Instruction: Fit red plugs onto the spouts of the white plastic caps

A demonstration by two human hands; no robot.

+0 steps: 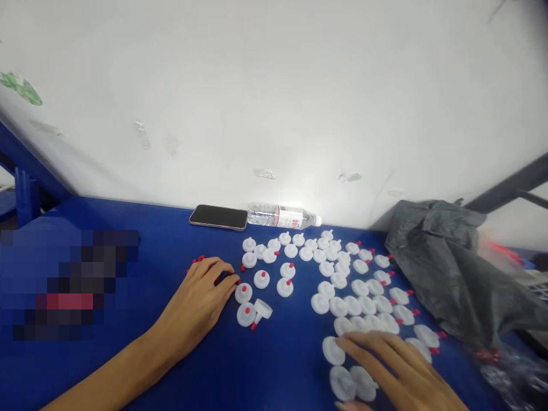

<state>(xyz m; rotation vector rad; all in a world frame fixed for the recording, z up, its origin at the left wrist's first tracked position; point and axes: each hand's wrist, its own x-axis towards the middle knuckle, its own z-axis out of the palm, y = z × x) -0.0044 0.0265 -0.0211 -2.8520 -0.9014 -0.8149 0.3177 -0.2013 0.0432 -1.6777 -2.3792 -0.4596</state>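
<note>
My left hand [204, 297] rests low over the blue table with its fingers curled together. A small red cap [238, 281] shows at its fingertips, and more red caps [200, 259] lie just beyond the knuckles. Beside it are several white round spouted lids, one a red-tipped lid [244, 293] standing spout up, another a tipped-over lid [262, 309]. My right hand [398, 365] is spread over the white lids on the right, fingers stretched out. Its fingertips touch or hover over a plain white lid [333, 350]; its thumb is mostly cut off by the bottom edge.
A phone [218, 217] and a clear water bottle [282, 216] lie along the white wall [274, 103]. Many lids, some red-tipped, cover the right of the blue table [282, 365]. A grey plastic bag [445, 268] slumps at the right edge, near clear plastic wrapping [514, 371].
</note>
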